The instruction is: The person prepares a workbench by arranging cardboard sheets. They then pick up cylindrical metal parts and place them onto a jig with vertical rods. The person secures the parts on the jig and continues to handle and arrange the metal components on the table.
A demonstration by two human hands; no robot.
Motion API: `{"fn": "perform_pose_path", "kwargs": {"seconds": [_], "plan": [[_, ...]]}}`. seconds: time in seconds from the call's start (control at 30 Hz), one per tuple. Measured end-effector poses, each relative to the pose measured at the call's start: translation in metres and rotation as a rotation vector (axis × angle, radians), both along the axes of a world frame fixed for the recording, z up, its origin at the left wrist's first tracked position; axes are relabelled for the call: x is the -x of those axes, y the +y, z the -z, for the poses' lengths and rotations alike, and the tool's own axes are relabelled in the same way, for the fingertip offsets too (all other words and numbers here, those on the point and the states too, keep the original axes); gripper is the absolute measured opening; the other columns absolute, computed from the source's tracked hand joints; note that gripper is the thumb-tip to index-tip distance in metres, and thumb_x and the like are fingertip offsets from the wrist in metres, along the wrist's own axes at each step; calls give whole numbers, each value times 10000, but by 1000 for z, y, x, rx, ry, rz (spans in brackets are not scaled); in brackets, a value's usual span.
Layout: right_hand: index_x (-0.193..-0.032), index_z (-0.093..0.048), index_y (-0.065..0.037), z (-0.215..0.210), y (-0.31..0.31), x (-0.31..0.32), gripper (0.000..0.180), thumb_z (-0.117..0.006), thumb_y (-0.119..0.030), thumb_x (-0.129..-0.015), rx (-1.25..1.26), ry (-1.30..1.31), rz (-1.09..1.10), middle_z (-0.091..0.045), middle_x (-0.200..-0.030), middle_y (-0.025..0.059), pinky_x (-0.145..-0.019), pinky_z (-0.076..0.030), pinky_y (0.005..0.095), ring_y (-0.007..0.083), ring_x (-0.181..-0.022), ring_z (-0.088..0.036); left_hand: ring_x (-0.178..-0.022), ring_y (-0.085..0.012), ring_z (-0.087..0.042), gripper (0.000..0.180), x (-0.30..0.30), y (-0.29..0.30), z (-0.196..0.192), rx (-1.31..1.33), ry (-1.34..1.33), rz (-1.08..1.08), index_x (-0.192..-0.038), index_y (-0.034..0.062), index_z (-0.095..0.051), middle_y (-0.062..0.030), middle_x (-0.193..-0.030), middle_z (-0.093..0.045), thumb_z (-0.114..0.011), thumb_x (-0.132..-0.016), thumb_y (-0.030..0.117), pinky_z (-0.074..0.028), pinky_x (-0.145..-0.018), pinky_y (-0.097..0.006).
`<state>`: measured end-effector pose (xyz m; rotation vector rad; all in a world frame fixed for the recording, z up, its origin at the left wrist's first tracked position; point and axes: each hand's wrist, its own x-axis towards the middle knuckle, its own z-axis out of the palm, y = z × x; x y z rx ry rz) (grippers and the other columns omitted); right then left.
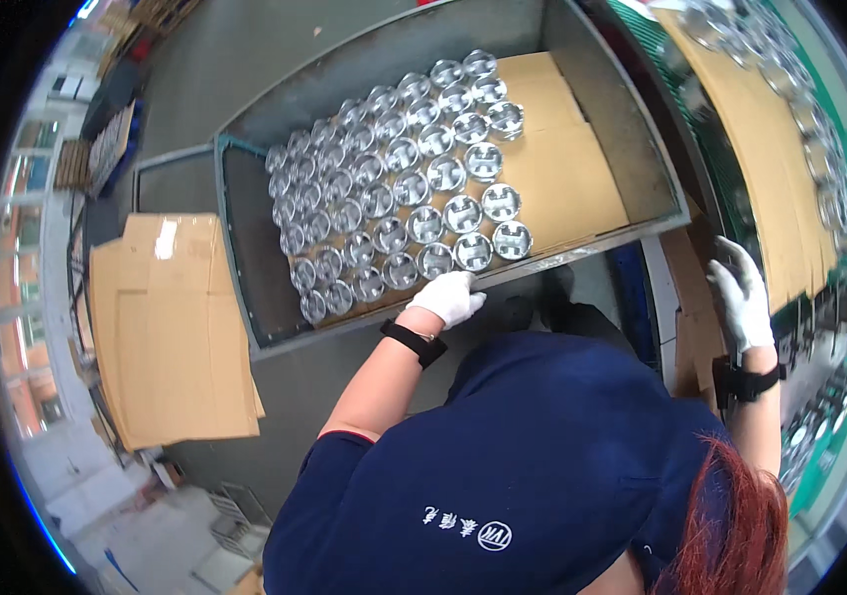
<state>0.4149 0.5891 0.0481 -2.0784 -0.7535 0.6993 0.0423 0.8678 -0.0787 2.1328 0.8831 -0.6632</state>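
Observation:
Several rows of shiny metal pistons stand on brown cardboard inside a grey metal bin. My left hand, in a white glove, is at the bin's near rim, just below the closest row of pistons. Its fingers curl at that edge and are partly hidden; no piston shows in it. Off to the right, my right hand is also gloved in white. Its fingers are stretched and apart, with nothing in them, beside a cardboard-covered table.
More pistons stand along the right table's far side, and metal parts lie on its green top. A flattened cardboard sheet is left of the bin. The bin's right part shows bare cardboard lining. A cart stands at lower left.

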Motion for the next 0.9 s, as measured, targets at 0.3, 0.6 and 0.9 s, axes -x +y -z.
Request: {"fn": "perform_pose_path", "kwargs": {"seconds": [0.3, 0.6, 0.9], "plan": [[-1329, -607, -70, 120, 263, 17, 484, -724, -234, -890, 85, -257, -935, -639, -1304, 217, -1037, -496, 446, 382, -1202, -619, -1213, -404, -616, 598, 36, 73, 21, -26, 129, -454, -1307, -30, -620, -273, -1271, -658, -679, -893, 397, -478, -1055, -451], [-1534, -429, -126, 249, 372, 97, 767, -717, -338, -855, 554, -282, -1627, -432, -1561, 205, -1125, -430, 492, 412, -1321, -542, -1267, -374, -592, 896, 3, 122, 128, -17, 247, -699, -1495, 46, -444, -229, -1427, -562, -816, -768, 414, -480, -1077, -428], [-1601, -323, -146, 347, 386, 147, 763, -603, -255, -900, 704, -174, -1664, -343, -1629, 202, -1133, -410, 510, 371, -1378, -516, -1360, -384, -530, 1223, -21, 138, 239, 145, 554, -713, -1635, 165, -172, -208, -1704, -56, -896, -695, 461, -470, -1117, -433]]}}
